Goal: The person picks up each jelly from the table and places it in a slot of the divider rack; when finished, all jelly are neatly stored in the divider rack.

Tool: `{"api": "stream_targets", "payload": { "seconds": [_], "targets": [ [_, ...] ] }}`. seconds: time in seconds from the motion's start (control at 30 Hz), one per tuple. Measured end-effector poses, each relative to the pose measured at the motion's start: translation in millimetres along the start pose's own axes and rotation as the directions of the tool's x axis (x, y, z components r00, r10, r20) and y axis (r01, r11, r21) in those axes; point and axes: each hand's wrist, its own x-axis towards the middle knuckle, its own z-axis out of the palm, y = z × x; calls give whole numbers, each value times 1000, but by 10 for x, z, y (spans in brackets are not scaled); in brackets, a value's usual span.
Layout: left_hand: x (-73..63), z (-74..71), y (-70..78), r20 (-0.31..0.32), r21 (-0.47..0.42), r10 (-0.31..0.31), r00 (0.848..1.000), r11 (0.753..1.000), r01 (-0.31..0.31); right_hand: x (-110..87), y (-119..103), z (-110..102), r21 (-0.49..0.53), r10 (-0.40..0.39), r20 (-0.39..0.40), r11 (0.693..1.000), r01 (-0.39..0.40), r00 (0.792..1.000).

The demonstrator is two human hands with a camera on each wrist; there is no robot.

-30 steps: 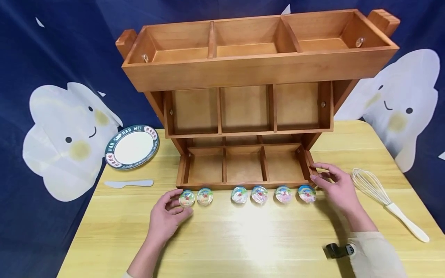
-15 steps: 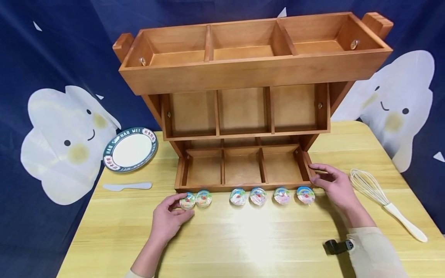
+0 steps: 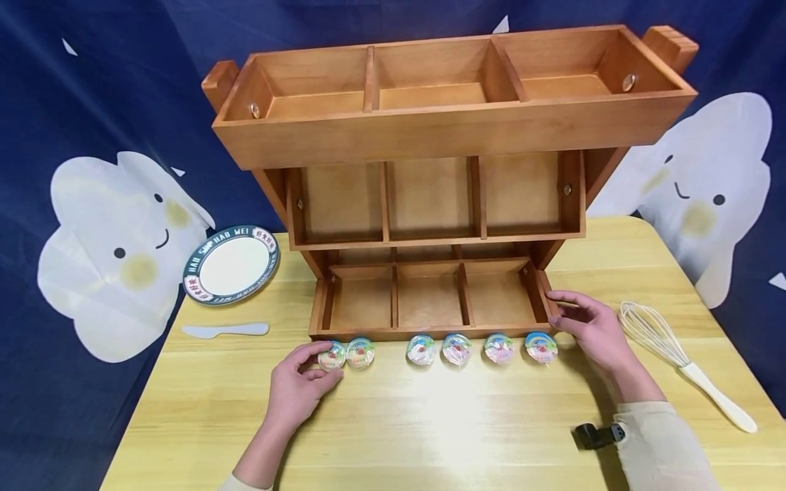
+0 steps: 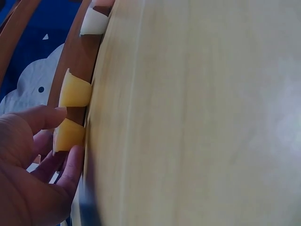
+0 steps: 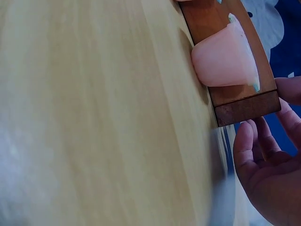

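My left hand [image 3: 299, 385] holds the leftmost jelly cup [image 4: 69, 135], a yellow one with a printed lid, between thumb and fingers. A second yellow jelly cup [image 4: 75, 90] stands right beside it. My right hand [image 3: 592, 335] rests at the right end of the wooden rack's bottom tray [image 5: 249, 110]; its thumb touches the front corner and its index finger the side rim. Close to that corner stands a pink jelly cup [image 5: 225, 57]. A white jelly cup [image 3: 421, 350] and further pink ones continue the row along the tray's front.
Above, the three-tier wooden rack [image 3: 454, 136] has bare compartments. A green-rimmed plate [image 3: 270, 273] and a white spreader [image 3: 226, 330] lie at the left, a whisk [image 3: 688, 368] at the right. A black strap piece [image 3: 597, 435] is near the right sleeve.
My left hand and its jelly cup have shifted slightly right, closer to the neighbouring cup. The right hand stays at the tray's corner. The head view has tilted a little.
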Motion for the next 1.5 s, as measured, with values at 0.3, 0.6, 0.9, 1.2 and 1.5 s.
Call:
{"api": "stream_targets", "payload": {
  "seconds": [0.3, 0.6, 0.9, 1.2, 1.5],
  "targets": [
    [7, 15, -30, -5, 18, 92, 996, 996, -92, 1, 23, 6, 55, 11, 0, 998, -11, 1000],
    [-2, -34, -46, -29, 36, 147, 989, 989, -146, -7, 23, -1, 73, 21, -8, 997, -20, 1000],
    [-14, -123, 198, -2, 120, 217, 976, 969, -215, -50, -2, -27, 95, 46, -15, 995, -44, 999],
    [160, -128, 473, 5, 171, 309, 951, 937, -305, -54, -29, -40, 14, 56, -11, 998, -56, 998],
    [489, -34, 539, -4, -22, 346, 938, 938, -346, -8, -35, 9, 45, 41, 1, 998, -40, 999]
  ]
}}
